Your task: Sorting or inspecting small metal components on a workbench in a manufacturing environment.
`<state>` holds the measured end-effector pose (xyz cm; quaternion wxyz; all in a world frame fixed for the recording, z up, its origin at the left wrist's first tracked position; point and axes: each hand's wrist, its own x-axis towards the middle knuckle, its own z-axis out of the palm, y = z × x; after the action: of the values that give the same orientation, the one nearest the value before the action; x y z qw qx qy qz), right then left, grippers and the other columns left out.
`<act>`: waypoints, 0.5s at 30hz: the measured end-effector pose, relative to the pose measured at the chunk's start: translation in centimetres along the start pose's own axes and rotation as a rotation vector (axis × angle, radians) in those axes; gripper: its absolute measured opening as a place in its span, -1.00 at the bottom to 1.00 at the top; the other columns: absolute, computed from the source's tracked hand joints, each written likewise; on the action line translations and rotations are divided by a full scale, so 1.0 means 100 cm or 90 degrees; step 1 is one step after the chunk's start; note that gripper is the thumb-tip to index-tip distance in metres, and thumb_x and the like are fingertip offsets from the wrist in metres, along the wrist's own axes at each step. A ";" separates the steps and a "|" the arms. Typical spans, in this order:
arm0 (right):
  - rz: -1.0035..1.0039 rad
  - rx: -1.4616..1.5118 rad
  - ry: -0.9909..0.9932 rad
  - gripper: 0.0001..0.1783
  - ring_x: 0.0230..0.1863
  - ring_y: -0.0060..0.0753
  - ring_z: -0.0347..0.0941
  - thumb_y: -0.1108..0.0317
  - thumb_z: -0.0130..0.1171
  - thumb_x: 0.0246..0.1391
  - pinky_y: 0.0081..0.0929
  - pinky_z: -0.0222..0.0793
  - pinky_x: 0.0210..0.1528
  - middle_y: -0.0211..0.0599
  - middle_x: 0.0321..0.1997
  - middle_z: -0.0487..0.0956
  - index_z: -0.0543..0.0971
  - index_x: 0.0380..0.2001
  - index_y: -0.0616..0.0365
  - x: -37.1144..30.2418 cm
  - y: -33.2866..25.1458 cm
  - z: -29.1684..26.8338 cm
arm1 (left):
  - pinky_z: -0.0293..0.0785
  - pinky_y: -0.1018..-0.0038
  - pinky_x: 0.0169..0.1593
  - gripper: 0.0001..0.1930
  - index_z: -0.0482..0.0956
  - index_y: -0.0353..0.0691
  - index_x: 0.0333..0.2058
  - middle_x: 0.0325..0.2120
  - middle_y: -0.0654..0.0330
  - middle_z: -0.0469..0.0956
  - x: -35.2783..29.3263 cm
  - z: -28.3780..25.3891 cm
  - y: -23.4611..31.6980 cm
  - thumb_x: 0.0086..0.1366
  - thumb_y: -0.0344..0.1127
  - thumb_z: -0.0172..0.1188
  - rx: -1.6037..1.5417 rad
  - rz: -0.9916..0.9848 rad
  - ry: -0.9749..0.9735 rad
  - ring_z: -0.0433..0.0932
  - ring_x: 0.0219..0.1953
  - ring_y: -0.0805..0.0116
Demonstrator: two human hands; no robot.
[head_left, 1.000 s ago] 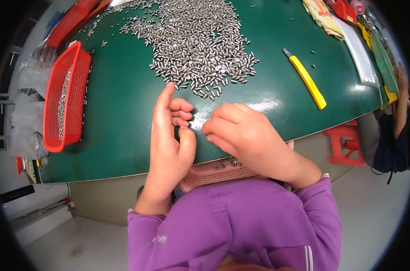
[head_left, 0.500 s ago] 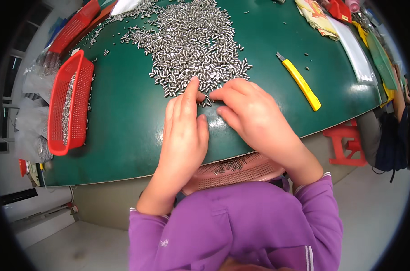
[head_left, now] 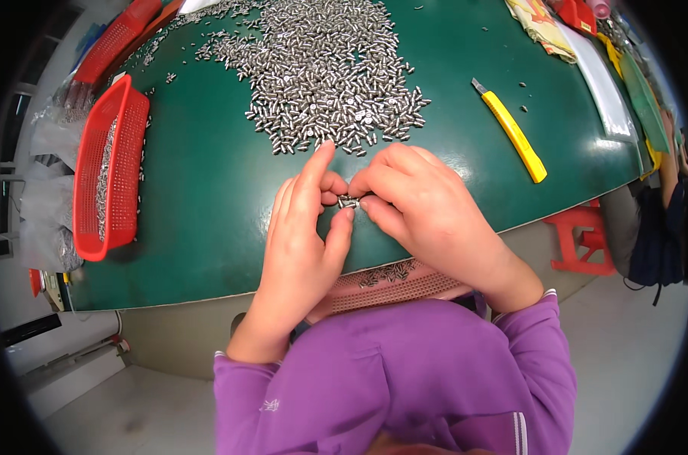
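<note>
Metal pieces [head_left: 321, 83] lie between basket [head_left: 128, 178] (red) and cutter [head_left: 514, 138].

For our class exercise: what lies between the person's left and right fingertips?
The head view shows a few small silvery metal parts between the left hand and right hand; whether they touch the green tabletop is unclear.

A few small, shiny silver metal pieces [head_left: 348, 202], short and slender, sit bunched together at differing angles on the near side of the heap [head_left: 325, 83], a little apart from its front edge; their exact number is too small to tell. The heap itself consists of many similar pieces, mostly lying sideways, pointing every way, thinning into scattered ones at its left.
</note>
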<state>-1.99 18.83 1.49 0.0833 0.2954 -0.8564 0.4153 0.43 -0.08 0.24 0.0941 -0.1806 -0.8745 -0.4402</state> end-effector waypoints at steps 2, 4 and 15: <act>0.004 -0.010 -0.014 -0.77 -0.16 -0.04 0.49 0.55 0.29 -0.02 -0.17 0.43 -0.08 -0.21 -0.24 0.52 0.59 -0.24 0.15 0.000 -0.002 -0.001 | 0.51 0.32 -0.02 -0.23 0.26 -0.30 0.36 -0.22 0.12 0.53 -0.001 0.000 -0.001 0.15 -0.69 0.23 -0.004 -0.001 -0.001 0.51 -0.15 0.21; -0.001 -0.020 -0.028 -0.76 -0.16 -0.05 0.49 0.55 0.28 -0.03 -0.19 0.43 -0.07 -0.20 -0.24 0.52 0.59 -0.23 0.15 0.000 -0.004 -0.001 | 0.51 0.33 -0.03 -0.24 0.27 -0.29 0.36 -0.23 0.13 0.53 -0.002 -0.001 -0.001 0.14 -0.70 0.22 -0.003 0.004 0.001 0.51 -0.16 0.23; -0.033 0.008 -0.055 -0.77 -0.21 -0.04 0.43 0.55 0.25 -0.02 -0.16 0.39 -0.14 -0.20 -0.28 0.45 0.55 -0.23 0.15 0.004 -0.006 -0.002 | 0.49 0.35 -0.05 -0.29 0.36 -0.27 0.31 -0.30 0.18 0.52 -0.003 -0.002 0.002 0.13 -0.70 0.22 0.026 -0.006 0.016 0.48 -0.20 0.26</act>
<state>-2.01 18.53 2.21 0.0550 0.3356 -0.8487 0.4051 0.76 -0.23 0.41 0.1069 -0.1690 -0.8827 -0.4252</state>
